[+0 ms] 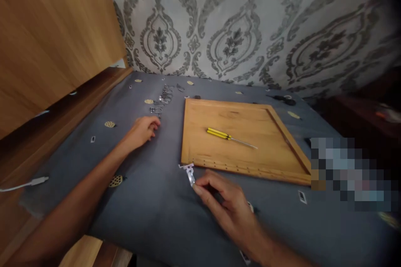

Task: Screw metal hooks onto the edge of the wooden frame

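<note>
My right hand (230, 208) pinches a small silvery metal bracket (190, 175) between thumb and index finger. The bracket's far end is at the near left corner of a framed wooden panel (219, 112); whether they touch I cannot tell. A row of small dark holes runs along the panel's near edge. On the panel lies a screwdriver (224, 134) with a yellow handle. My left hand (145, 130), its fingers loosely curved and partly apart, is over the cloth with nothing visible in it. Just beyond it lies a metal hook-like piece (156, 111), and farther back a cluster of similar metal pieces (165, 95).
A dark grey patterned cloth (150, 200) covers the table. Black-handled scissors (284, 99) lie at the back right. A white cable plug (38, 181) rests at the left edge. Wooden furniture (56, 29) rises on the left, and a patterned wall (194, 21) stands behind.
</note>
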A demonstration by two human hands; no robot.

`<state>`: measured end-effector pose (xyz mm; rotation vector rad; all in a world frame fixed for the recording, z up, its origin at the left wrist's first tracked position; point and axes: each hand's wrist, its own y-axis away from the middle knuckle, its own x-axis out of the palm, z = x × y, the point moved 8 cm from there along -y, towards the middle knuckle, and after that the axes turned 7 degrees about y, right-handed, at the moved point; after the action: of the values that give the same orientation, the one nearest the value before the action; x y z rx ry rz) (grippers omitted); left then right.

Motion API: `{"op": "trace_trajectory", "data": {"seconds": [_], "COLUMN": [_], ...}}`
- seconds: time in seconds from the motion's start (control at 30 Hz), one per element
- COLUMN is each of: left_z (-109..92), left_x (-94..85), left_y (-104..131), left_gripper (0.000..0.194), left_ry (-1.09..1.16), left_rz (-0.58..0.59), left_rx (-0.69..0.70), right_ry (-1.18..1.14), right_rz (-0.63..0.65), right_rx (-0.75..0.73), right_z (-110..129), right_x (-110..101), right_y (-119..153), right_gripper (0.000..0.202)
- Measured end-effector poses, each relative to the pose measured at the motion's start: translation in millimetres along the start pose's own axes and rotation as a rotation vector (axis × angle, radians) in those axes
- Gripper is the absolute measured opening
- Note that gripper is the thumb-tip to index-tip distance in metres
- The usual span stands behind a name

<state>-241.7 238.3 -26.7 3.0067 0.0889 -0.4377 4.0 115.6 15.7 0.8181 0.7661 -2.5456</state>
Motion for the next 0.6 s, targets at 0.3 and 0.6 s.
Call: {"op": "trace_trajectory", "data": {"seconds": [0.3,0.6], "left_z": [-22,-59], "left_x": [-7.2,91.9], "left_y": [7,76], "left_gripper": [0.027,0.042], "left_ry": [-0.312,-0.283], "left_rz": [-0.077,0.687], "left_rx": [0.079,0.323], "right_ry": [-0.352,-0.404], "right_rz": [-0.067,-0.048], "right_rx": [0.352,0.292], "right_z": [-40,-45], "right_x": [4,18], "right_y": [15,5], "right_gripper": [0.022,0.019]}}
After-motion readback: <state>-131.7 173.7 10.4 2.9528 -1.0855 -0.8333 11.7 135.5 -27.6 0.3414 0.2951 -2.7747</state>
